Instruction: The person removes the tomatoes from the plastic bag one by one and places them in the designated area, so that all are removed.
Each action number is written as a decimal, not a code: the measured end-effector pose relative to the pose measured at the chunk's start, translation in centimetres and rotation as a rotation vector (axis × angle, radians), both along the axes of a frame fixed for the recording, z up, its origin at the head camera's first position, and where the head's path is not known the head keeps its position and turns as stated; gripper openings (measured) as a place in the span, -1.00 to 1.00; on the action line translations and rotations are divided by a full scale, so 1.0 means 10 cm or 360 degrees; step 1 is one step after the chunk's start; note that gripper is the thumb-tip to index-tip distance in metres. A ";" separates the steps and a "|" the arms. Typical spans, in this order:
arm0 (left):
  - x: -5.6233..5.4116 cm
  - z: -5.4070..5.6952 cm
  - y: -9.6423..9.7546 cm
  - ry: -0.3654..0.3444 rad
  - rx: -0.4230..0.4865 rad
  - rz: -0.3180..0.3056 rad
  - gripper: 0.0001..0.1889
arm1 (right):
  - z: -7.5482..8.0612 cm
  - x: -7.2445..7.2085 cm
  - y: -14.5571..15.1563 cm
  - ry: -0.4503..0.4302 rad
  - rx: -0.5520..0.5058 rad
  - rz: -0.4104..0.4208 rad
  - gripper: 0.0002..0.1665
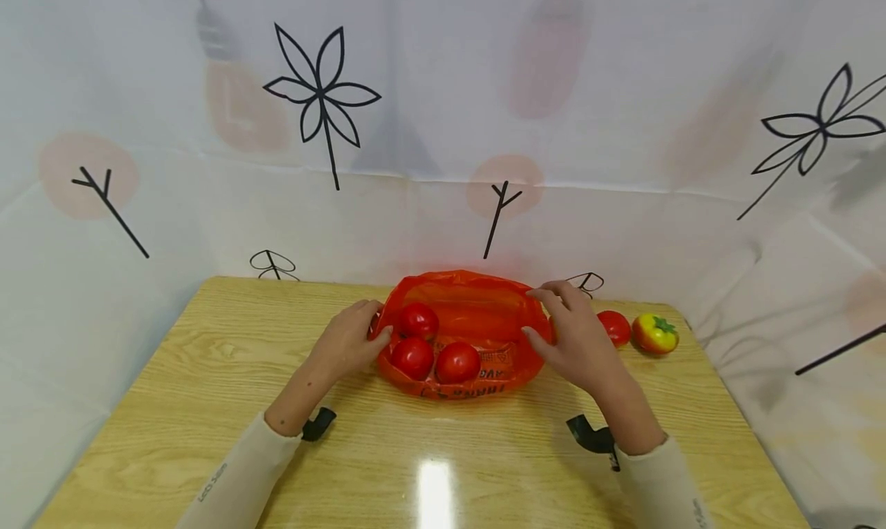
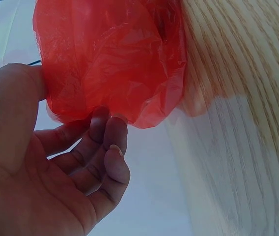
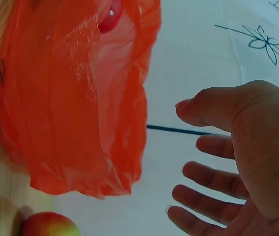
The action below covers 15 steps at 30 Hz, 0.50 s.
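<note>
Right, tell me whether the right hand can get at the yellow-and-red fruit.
Likely yes: the right hand grips nothing, and the yellow-and-red fruit lies outside the red bag. The red fruit between them may need skirting.

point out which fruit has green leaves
The red-and-yellow fruit at far right, outside the red plastic bag; the other fruits show no leaves.

Right hand [image 3: 257, 160] just beside red bag [image 3: 61, 108], red-yellow fruit [image 3: 50, 225] near.
</note>
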<state>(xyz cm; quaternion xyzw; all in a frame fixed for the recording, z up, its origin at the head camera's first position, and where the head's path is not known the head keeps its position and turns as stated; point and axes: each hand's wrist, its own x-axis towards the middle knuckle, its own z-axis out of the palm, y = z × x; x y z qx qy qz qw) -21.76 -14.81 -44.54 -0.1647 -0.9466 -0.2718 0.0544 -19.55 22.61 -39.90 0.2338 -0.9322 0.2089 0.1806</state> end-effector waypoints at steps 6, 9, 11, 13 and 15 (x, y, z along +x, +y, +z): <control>0.00 0.00 0.00 0.0003 0.0011 0.0002 -0.68 | -0.06 -0.01 -0.07 0.0056 -0.0029 0.0086 -0.38; 0.00 0.00 0.00 0.0007 0.0011 -0.0002 -0.68 | -0.08 -0.01 -0.11 0.0054 -0.0036 0.0107 -0.38; 0.00 0.00 0.00 0.0008 0.0008 -0.0004 -0.68 | -0.09 0.00 -0.15 0.0047 -0.0030 0.0120 -0.39; 0.00 0.00 0.00 0.0010 0.0005 -0.0005 -0.68 | -0.11 0.01 -0.18 0.0036 -0.0019 0.0133 -0.39; 0.00 0.00 0.00 0.0013 0.0003 -0.0005 -0.67 | -0.12 0.01 -0.21 0.0020 -0.0007 0.0148 -0.39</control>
